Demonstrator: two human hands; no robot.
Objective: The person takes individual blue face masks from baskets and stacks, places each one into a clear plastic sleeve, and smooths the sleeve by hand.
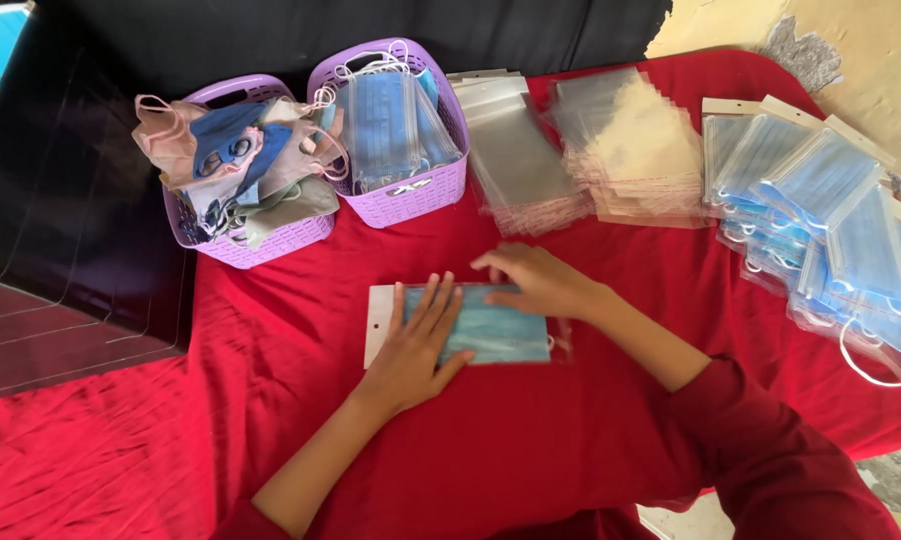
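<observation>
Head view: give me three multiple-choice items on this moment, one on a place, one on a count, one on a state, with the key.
1. Where does the clear bag with the blue mask lie?
A. on the red cloth in front of the person
B. inside a basket
C. on the stack of empty bags

2. How many purple baskets stand at the back?
A. one
B. two
C. three

3. How is the left hand set?
A. closed in a fist above the cloth
B. flat, fingers spread, pressing on the bagged mask
C. reaching into a basket

Key: 1 A, the bag lies on the red cloth, between both hands. 2 B, one basket holds mixed cloth masks, the other basket holds blue masks. 3 B, the palm lies open on the bag, while the right hand touches its upper edge.
</observation>
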